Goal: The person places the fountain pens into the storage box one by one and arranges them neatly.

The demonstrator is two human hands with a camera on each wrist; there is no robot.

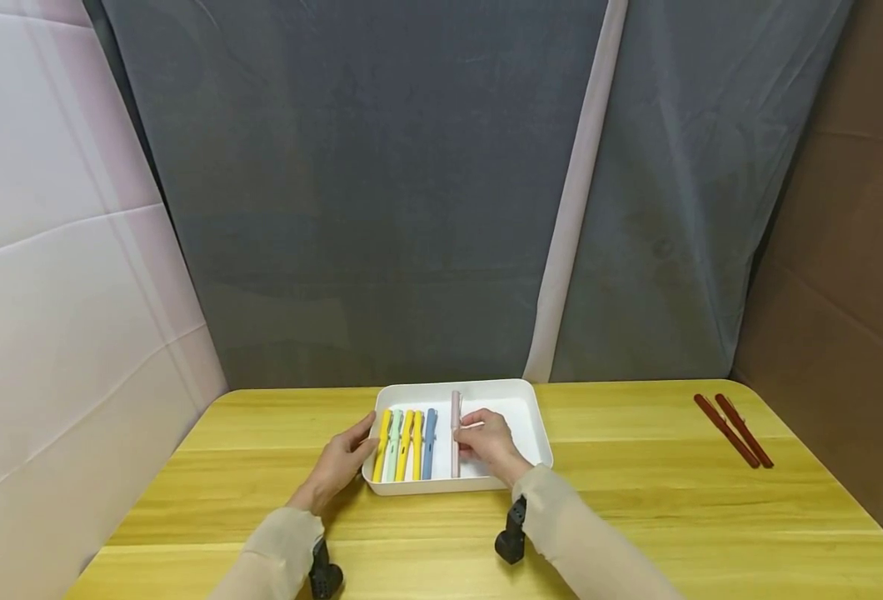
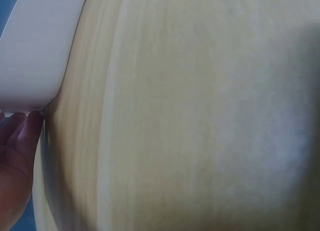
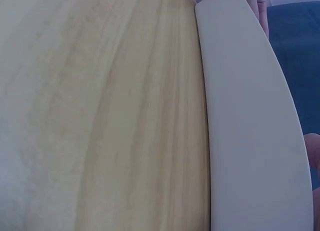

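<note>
A white rectangular tray stands at the table's far edge. My right hand reaches over its near rim and pinches a pale pink pen between thumb and fingers; the pen lies lengthwise in the tray. To its left, a row of pens holds a yellow pen, a mint green pen, two more yellow pens and a blue pen. With fingers extended, my left hand touches the tray's left side. In the left wrist view, its fingertips meet the tray's wall.
Two dark red pens lie side by side at the table's right. Wooden table surface extends on both sides of the tray. A grey curtain hangs behind, with a brown panel on the right.
</note>
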